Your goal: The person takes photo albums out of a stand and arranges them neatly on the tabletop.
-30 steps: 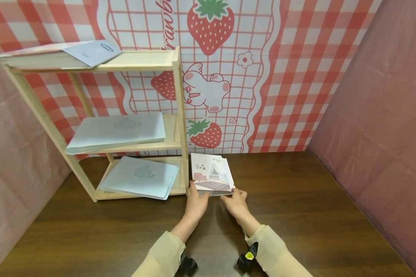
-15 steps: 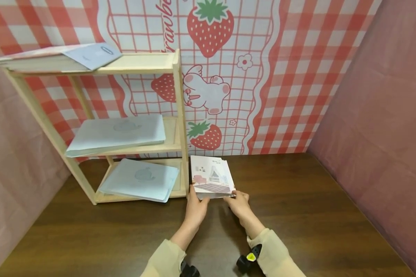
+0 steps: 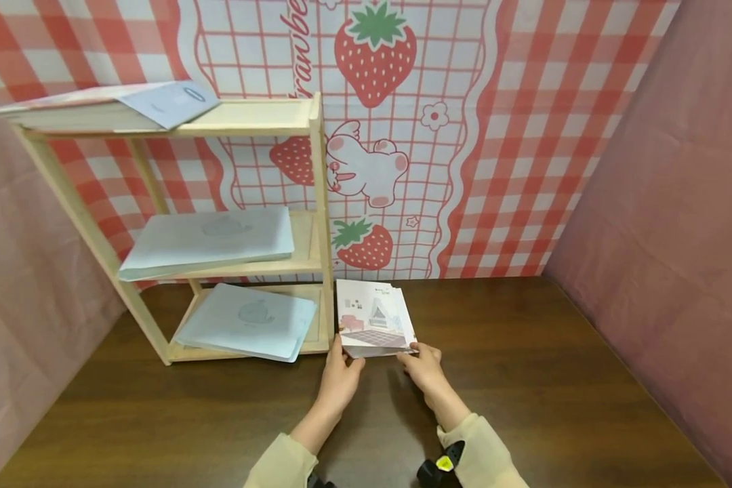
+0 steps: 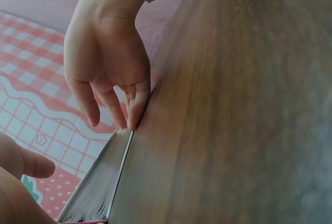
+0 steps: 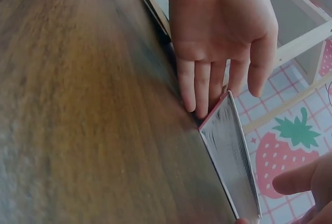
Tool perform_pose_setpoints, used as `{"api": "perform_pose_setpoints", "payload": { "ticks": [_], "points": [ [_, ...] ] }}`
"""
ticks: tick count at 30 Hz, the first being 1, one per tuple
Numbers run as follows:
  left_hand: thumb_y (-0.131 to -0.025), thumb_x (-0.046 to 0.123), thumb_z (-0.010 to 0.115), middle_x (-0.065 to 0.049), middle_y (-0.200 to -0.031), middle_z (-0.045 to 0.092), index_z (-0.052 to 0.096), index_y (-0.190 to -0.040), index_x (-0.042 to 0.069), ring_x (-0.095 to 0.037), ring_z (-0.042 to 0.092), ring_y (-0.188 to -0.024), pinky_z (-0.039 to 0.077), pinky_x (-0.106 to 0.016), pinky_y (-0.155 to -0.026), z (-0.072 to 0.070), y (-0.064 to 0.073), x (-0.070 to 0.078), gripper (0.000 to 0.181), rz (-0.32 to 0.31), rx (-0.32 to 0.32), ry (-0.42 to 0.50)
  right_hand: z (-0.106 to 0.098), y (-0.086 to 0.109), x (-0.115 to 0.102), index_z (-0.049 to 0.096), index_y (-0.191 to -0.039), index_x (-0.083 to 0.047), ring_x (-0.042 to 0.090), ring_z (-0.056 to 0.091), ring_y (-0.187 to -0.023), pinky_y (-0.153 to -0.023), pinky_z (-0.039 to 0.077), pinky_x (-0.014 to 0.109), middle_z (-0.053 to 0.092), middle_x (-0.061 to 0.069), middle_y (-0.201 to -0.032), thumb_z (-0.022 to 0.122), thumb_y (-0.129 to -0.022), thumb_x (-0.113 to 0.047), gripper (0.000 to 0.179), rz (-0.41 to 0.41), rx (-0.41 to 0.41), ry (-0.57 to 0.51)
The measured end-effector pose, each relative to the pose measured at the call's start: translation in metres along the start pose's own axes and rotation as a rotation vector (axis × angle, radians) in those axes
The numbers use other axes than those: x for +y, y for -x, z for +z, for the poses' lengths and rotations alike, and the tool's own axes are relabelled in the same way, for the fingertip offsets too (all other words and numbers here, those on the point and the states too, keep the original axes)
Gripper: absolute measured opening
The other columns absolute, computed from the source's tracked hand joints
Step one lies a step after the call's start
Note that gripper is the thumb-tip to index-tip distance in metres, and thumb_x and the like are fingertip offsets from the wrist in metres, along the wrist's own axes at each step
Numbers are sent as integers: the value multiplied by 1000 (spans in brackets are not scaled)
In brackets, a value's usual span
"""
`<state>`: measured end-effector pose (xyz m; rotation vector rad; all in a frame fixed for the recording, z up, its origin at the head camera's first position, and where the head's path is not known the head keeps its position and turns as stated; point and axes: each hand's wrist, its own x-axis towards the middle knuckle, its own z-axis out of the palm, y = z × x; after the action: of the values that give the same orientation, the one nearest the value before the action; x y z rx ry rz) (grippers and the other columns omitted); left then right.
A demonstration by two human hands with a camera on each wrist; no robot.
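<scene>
A thick book (image 3: 372,315) lies flat on the wooden table, its white cover printed with a pink armchair and a room scene. My left hand (image 3: 337,383) is at its near left corner, fingertips against the side, thumb by the near edge. At the near right corner, my right hand (image 3: 430,378) touches the book with its fingertips. The left wrist view shows the right hand (image 4: 106,53) with fingers extended down to the page block (image 4: 101,182). In the right wrist view, the left hand's long fingers (image 5: 202,86) meet the red-edged spine, its thumb held apart.
Left of the book stands a three-tier wooden shelf (image 3: 325,203). Pale blue whale-print books lie on its middle tier (image 3: 219,234) and bottom tier (image 3: 250,318). Another thick book (image 3: 97,112) lies on top, overhanging the left end. A strawberry-print cloth (image 3: 494,169) hangs behind.
The whole scene sits slightly lower in the head view as the camera tilts up. Both hands stay at the near corners of the book, which keeps its place beside the shelf.
</scene>
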<state>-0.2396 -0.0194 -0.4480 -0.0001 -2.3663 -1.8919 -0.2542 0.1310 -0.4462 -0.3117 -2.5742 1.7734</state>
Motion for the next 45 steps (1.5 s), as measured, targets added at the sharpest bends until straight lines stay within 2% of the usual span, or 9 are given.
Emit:
{"api": "perform_pose_setpoints", "payload": {
  "ticks": [4, 7, 15, 26, 33, 45],
  "points": [
    [-81, 7, 49, -23, -136, 19, 14, -134, -2, -38, 34, -113, 33, -45, -91, -2, -1, 1, 64, 9, -23, 20, -1, 2, 1, 40, -116, 11, 36, 44, -98, -87, 33, 41, 22, 26, -119, 52, -79, -15, 47, -26, 15, 20],
    [-82, 7, 48, -22, -134, 23, 15, -134, -1, -39, 35, -113, 34, -44, -89, -4, 0, 1, 62, 6, -45, 36, -1, 3, 2, 41, -115, 10, 38, 34, -107, -90, 29, 43, 23, 25, -119, 52, -78, -16, 47, -35, 30, 30],
    [-83, 11, 47, -21, -127, 36, 23, -133, 4, -35, 40, -111, 38, -45, -85, -8, 3, 1, 56, -35, -67, 46, 3, 5, 5, 41, -116, 10, 41, 35, -107, -90, 29, 45, 24, 25, -119, 54, -78, -16, 48, -50, 56, 56],
    [-83, 11, 47, -21, -123, 41, 27, -130, 3, -34, 43, -108, 38, -44, -84, -8, 3, 1, 53, -29, -64, 54, 2, 5, 8, 42, -117, 8, 33, 45, -96, -84, 34, 41, 26, 23, -119, 54, -78, -17, 48, -57, 78, 70],
    [-82, 13, 48, -21, -116, 46, 30, -128, 0, -31, 48, -103, 38, -44, -83, -13, 2, 3, 51, -58, -41, 34, 3, 5, 7, 43, -116, 8, 34, 43, -98, -84, 34, 41, 27, 23, -118, 54, -78, -17, 47, -63, 67, 62],
    [-82, 13, 47, -20, -117, 45, 29, -129, 1, -30, 48, -103, 38, -43, -82, -13, 3, 0, 51, -81, -56, 22, 2, 5, 10, 45, -113, 10, 37, 38, -103, -87, 31, 43, 29, 24, -116, 54, -78, -14, 44, -83, 88, 27]
  ]
}}
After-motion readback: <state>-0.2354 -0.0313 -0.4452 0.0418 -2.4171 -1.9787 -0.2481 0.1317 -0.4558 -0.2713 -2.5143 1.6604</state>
